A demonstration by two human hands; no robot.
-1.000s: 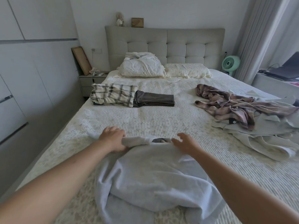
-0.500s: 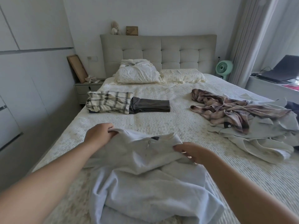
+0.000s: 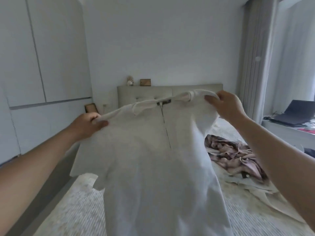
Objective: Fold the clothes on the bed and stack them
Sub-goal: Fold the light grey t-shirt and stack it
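Note:
A white short-sleeved shirt (image 3: 153,167) hangs in the air in front of me, spread wide above the bed (image 3: 71,206). My left hand (image 3: 88,123) grips its left shoulder. My right hand (image 3: 228,108) grips its right shoulder, a little higher. The collar with a dark label faces me at the top. The hanging shirt hides the folded clothes and the pillows behind it. A crumpled plaid garment (image 3: 233,155) lies on the right side of the bed on top of pale garments (image 3: 252,189).
White wardrobe doors (image 3: 42,65) line the left wall. The padded headboard (image 3: 196,89) carries a small figure and a wooden frame. A curtain (image 3: 255,57) hangs at the right, with a laptop (image 3: 296,113) on a ledge beside it.
Both hands have lifted the white shirt off the bed and pulled it taut by the shoulders. The view has tilted up toward the wall.

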